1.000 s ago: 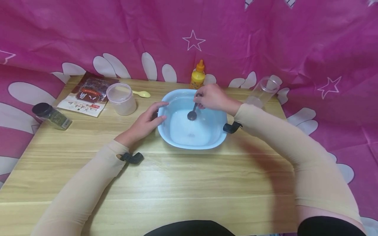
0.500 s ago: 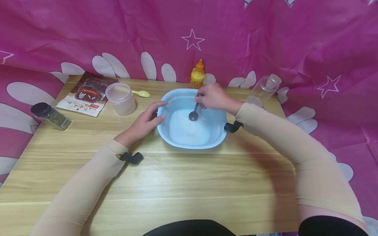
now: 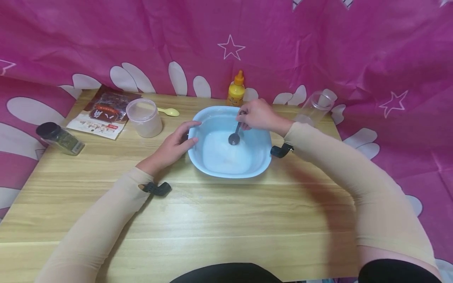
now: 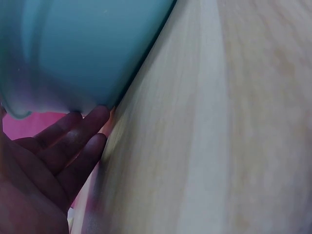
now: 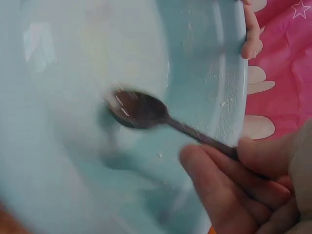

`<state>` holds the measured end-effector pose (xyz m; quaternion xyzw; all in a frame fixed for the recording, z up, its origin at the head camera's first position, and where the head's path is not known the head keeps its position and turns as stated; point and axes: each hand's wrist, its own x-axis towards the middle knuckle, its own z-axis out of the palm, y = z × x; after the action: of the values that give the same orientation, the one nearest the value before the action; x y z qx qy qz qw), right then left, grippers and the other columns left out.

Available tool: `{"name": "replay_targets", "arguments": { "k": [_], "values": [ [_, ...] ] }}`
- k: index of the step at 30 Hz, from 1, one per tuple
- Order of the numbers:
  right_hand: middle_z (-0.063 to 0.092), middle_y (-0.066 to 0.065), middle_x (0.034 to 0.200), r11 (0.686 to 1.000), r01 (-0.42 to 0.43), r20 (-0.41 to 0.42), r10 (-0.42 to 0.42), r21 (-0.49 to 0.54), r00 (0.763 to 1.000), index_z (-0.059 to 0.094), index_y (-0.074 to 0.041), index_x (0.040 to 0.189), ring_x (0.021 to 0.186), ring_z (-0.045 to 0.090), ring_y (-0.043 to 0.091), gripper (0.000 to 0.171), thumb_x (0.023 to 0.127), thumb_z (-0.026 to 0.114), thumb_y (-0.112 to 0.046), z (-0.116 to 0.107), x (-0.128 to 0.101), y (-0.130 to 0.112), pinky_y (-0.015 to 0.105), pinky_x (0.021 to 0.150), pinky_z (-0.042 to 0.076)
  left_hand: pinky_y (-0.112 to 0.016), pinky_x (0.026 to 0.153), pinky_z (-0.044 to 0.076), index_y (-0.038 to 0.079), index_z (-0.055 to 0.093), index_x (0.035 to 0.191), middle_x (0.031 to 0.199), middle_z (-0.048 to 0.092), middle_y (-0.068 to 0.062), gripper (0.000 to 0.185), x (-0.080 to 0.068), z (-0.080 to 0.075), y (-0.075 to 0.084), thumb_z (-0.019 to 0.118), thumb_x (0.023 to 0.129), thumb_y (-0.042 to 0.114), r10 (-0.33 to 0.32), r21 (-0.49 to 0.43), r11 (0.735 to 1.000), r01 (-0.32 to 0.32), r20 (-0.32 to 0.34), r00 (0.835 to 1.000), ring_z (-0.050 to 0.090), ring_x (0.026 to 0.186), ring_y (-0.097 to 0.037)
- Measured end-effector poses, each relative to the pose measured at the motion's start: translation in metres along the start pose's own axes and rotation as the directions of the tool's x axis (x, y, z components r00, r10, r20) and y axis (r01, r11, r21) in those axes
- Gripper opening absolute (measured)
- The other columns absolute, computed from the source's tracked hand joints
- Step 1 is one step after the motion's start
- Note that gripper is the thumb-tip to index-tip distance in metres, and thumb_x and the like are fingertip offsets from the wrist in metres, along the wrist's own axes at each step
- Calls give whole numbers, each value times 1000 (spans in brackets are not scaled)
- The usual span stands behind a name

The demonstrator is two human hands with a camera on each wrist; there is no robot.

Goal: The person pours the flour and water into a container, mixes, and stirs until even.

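Note:
A light blue basin (image 3: 198, 167) with whitish contents stands at the middle of the table. My right hand (image 3: 259, 114) pinches the handle of a dark metal spoon (image 3: 234, 138) over the inside of the basin. In the right wrist view the spoon's bowl (image 5: 139, 108) is tilted and slightly blurred, with a brownish sheen in it. My left hand (image 3: 173, 144) holds the basin's left side, its thumb and forefinger at the rim. In the left wrist view several fingers (image 4: 73, 139) lie against or close to the basin's outer wall (image 4: 83, 53).
A yellow squeeze bottle (image 3: 236, 92) stands behind the basin. On the left are a clear tub (image 3: 146, 122), a yellow spoon (image 3: 171, 112), a brown and white packet (image 3: 102, 116) and a black-lidded spice jar (image 3: 61, 138). A clear empty container (image 3: 313, 112) is at the back right.
My right hand has moved slightly to the right, taking the spoon with it over the basin. The left hand keeps its place at the rim.

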<state>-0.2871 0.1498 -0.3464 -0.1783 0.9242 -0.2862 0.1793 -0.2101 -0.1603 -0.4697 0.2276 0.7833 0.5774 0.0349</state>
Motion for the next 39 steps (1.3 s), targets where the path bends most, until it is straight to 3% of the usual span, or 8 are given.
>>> {"name": "replay_targets", "arguments": {
  "k": [5,11,16,22,26,29,35,39],
  "values": [
    [81,11,95,996,64,-23,-63,60,998,81,0,116,90,81,25,19,110,73,-16,12,3,-8,34,81,67,-46,113,56,15,48,166,168,49,-13,55,0,0,-1,63,113,16,5,-2,1000,-5,-1,1000,60,142,-38],
    [82,8,97,985,120,191,-143,127,971,82,-2,115,93,82,26,17,108,76,-16,21,-3,-12,39,85,69,-55,116,53,17,48,166,169,49,-11,54,1,0,0,63,114,18,9,-3,1000,-9,7,1000,59,143,-37],
    [82,11,93,996,71,300,-86,62,950,80,5,115,89,82,27,20,108,73,-13,8,-10,-9,39,82,69,-58,111,57,18,48,166,168,49,-12,55,1,-1,2,64,114,19,10,-1,1000,-10,9,1000,61,142,-39],
    [80,7,83,974,56,101,-34,-221,994,82,1,112,79,79,24,21,109,71,-16,-7,-7,-5,30,74,63,-45,110,58,20,48,166,167,51,-11,55,0,-1,-1,64,114,21,4,0,1000,-4,10,1000,62,140,-36],
    [79,6,92,948,49,-38,-65,-316,997,83,-4,112,84,70,22,21,110,71,-21,-3,-1,-9,36,75,56,-52,115,54,22,49,166,168,50,-8,54,-1,-1,-3,64,114,22,1,2,1000,-1,8,1000,60,142,-34],
    [78,7,99,947,70,-96,-104,-313,990,83,-4,115,89,66,26,20,110,72,-21,5,2,-15,37,78,57,-49,112,57,21,48,166,168,50,-9,54,-1,0,-4,64,114,22,2,-5,1000,-2,11,1000,61,141,-35],
    [79,5,96,970,119,-118,-146,-214,982,83,-5,123,85,67,22,24,111,72,-22,24,4,-25,34,71,55,-26,103,59,19,47,166,168,50,-11,55,-2,0,-2,63,114,19,5,-14,1000,-5,12,1000,63,138,-37],
    [81,2,94,973,174,-91,-189,-148,978,84,-7,123,86,72,16,23,111,72,-23,34,2,-31,33,70,56,-34,108,58,20,47,166,169,49,-11,54,-1,0,-1,62,115,20,5,-2,1000,-5,19,1000,61,141,-36]
  ]
}}
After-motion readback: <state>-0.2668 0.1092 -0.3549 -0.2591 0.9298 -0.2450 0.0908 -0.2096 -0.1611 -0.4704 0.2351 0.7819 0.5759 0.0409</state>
